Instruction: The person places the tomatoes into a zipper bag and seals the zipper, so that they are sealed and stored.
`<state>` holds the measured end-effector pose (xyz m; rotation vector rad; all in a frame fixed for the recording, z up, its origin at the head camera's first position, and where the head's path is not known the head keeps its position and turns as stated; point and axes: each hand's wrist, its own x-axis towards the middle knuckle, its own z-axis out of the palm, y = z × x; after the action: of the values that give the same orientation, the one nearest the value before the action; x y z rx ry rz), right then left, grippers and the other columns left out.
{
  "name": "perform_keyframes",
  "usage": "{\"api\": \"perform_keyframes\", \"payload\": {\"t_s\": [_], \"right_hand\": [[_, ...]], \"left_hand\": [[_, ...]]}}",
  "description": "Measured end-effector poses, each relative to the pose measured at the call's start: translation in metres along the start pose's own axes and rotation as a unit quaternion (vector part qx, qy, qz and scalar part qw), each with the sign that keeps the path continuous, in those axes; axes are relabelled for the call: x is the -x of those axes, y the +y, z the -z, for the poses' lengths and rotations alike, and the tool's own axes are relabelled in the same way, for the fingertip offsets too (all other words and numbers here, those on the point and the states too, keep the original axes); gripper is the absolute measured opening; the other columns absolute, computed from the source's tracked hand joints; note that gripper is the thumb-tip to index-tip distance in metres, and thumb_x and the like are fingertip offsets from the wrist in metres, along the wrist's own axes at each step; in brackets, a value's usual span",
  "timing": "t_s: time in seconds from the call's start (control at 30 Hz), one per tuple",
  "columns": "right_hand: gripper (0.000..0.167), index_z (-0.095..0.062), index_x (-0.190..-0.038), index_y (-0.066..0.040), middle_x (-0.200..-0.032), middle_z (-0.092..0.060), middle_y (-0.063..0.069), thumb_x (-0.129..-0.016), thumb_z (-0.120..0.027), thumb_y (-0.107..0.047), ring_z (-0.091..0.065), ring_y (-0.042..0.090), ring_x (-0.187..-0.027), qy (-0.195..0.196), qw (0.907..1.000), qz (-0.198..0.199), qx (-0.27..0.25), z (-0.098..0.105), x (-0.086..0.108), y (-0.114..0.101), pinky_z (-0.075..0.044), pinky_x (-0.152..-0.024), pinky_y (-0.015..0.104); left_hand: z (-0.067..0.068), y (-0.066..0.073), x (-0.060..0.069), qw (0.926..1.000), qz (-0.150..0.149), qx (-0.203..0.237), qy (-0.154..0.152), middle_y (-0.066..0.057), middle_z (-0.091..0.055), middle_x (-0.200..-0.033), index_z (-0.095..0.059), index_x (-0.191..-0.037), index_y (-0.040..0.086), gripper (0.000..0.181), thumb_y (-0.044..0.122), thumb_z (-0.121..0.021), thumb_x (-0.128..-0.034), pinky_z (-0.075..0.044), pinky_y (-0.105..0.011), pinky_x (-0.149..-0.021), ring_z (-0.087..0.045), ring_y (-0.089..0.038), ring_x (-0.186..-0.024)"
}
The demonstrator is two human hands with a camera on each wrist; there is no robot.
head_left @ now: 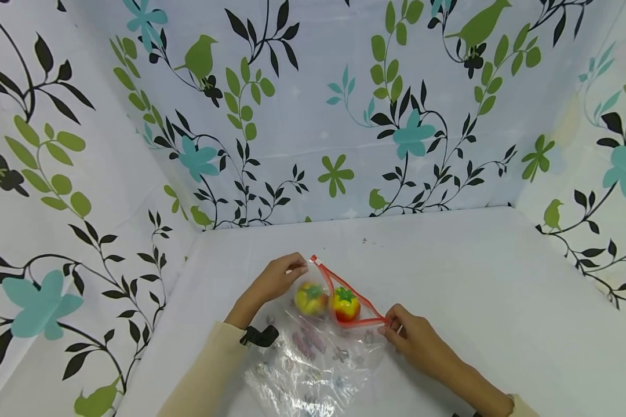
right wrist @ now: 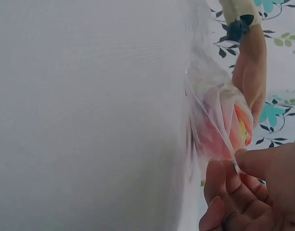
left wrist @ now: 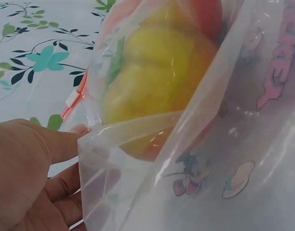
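A clear printed plastic bag (head_left: pixel 308 353) with a red zip edge (head_left: pixel 352 289) lies spread, its mouth parted into a narrow triangle. Two yellow-and-red fruit-like objects are at the bag: one (head_left: pixel 346 304) shows through the mouth, the other (head_left: pixel 310 299) shows through the plastic beside my left hand (head_left: pixel 276 279). That hand pinches the bag's left edge between thumb and finger, near the white slider (left wrist: pixel 72 99). At the opposite corner, the thumb and fingers of my right hand (head_left: pixel 414 339) pinch the end of the red edge. The right wrist view shows this hand (right wrist: pixel 253 187) gripping the plastic.
A white table (head_left: pixel 464 272) spreads beneath the bag. Cloth with leaves, birds and blue flowers (head_left: pixel 302 116) stands behind the table and along both sides. Black straps (head_left: pixel 261 336) are on the wrists, by the cream sleeves (head_left: pixel 208 365).
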<state>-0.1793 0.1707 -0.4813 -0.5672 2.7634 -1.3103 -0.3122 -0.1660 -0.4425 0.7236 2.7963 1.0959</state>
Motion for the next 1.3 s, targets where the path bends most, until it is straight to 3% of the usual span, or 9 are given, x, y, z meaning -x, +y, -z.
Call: {"api": "perform_keyframes", "payload": {"t_s": [0.27, 0.57, 0.77, 0.9, 1.1, 1.3], "right_hand": [[0.01, -0.058, -0.105, -0.018, -0.084, -0.064, -0.005, -0.107, -0.065, -0.025, -0.058, 0.002, -0.065, -0.02, 0.9986, 0.049, -0.008, 0.006, 0.0, 0.006, -0.051, -0.057, 0.023], [0.007, -0.056, -0.107, -0.023, -0.085, -0.065, -0.002, -0.108, -0.062, -0.026, -0.062, 0.006, -0.068, -0.047, 0.9959, 0.075, -0.016, 0.014, 0.0, 0.003, -0.052, -0.058, 0.023], [0.014, -0.054, -0.111, -0.021, -0.083, -0.064, -0.003, -0.105, -0.065, -0.014, -0.062, 0.01, -0.069, -0.024, 0.9948, 0.099, -0.002, 0.021, -0.003, -0.002, -0.052, -0.061, 0.023], [0.026, -0.051, -0.123, -0.016, -0.083, -0.064, -0.003, -0.104, -0.066, -0.008, -0.061, 0.005, -0.069, -0.012, 0.9932, 0.116, 0.005, 0.022, -0.004, -0.004, -0.055, -0.065, 0.024], [0.036, -0.056, -0.139, -0.017, -0.082, -0.061, -0.004, -0.105, -0.065, -0.008, -0.057, 0.003, -0.07, -0.042, 0.9939, 0.101, 0.016, 0.022, -0.006, -0.008, -0.055, -0.064, 0.022], [0.034, -0.063, -0.134, -0.026, -0.084, -0.057, -0.009, -0.105, -0.062, -0.007, -0.053, 0.004, -0.072, -0.065, 0.9931, 0.093, 0.03, 0.024, -0.008, -0.012, -0.049, -0.062, 0.021]], "left_hand": [[0.008, -0.008, 0.021, 0.9989, 0.022, 0.041, 0.007, -0.003, -0.071, -0.115, -0.068, -0.112, 0.014, 0.014, 0.026, -0.06, -0.1093, -0.054, -0.049, -0.1, -0.068, -0.026, -0.117], [0.016, -0.012, 0.039, 0.9957, 0.01, 0.09, 0.019, -0.008, -0.07, -0.112, -0.067, -0.112, 0.011, 0.016, 0.025, -0.06, -0.1093, -0.053, -0.044, -0.099, -0.066, -0.023, -0.11], [0.018, -0.012, 0.046, 0.9924, 0.003, 0.119, 0.031, -0.009, -0.068, -0.112, -0.066, -0.113, 0.012, 0.017, 0.026, -0.058, -0.11, -0.054, -0.035, -0.095, -0.065, -0.021, -0.105], [0.018, -0.011, 0.047, 0.9918, -0.006, 0.123, 0.033, -0.01, -0.068, -0.113, -0.065, -0.114, 0.011, 0.018, 0.026, -0.056, -0.111, -0.054, -0.036, -0.096, -0.065, -0.024, -0.107], [0.018, -0.011, 0.052, 0.9908, 0.008, 0.131, 0.033, -0.012, -0.068, -0.113, -0.065, -0.115, 0.009, 0.019, 0.025, -0.057, -0.1108, -0.053, -0.035, -0.096, -0.065, -0.024, -0.106], [0.016, -0.01, 0.056, 0.99, 0.013, 0.137, 0.032, -0.017, -0.067, -0.114, -0.065, -0.114, 0.012, 0.017, 0.026, -0.057, -0.1108, -0.053, -0.034, -0.095, -0.064, -0.024, -0.104]]}}
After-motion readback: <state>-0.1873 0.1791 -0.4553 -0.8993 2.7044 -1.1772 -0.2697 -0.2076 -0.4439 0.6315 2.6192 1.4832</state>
